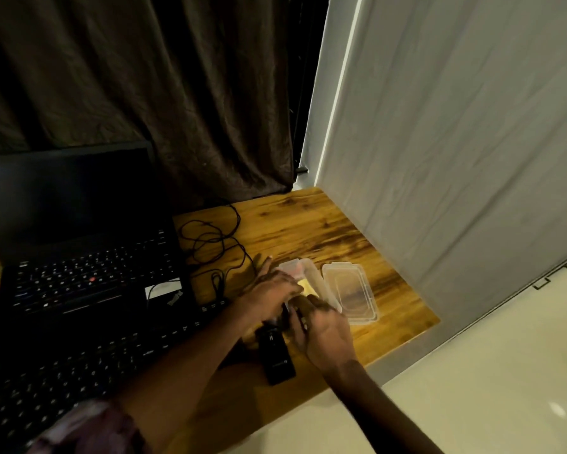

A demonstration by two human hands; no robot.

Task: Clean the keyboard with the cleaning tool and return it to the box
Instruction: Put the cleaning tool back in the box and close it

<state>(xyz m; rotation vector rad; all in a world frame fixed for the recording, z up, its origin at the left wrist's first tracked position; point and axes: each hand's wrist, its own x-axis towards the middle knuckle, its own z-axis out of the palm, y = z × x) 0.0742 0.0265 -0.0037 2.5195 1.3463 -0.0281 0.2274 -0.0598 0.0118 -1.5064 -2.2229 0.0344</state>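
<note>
A black keyboard point(88, 365) lies along the table's near edge, in front of an open laptop point(78, 276). The clear plastic box point(311, 271) stands open to the right of the keyboard, with something yellow inside. Its clear lid point(352, 291) lies flat just to the right. A black oblong cleaning tool point(277, 358) sits at the keyboard's right end. My right hand point(326, 332) curls its fingers around the tool's upper end. My left hand point(269, 294) rests against the near left side of the box and touches the right hand. The blur hides what the left fingers hold.
A tangle of thin black cable point(213, 244) lies on the wooden table point(308, 224) behind the box. A dark curtain hangs behind the laptop and a white sheet point(455, 158) hangs along the table's right side. The table's right edge drops to a pale floor point(472, 371).
</note>
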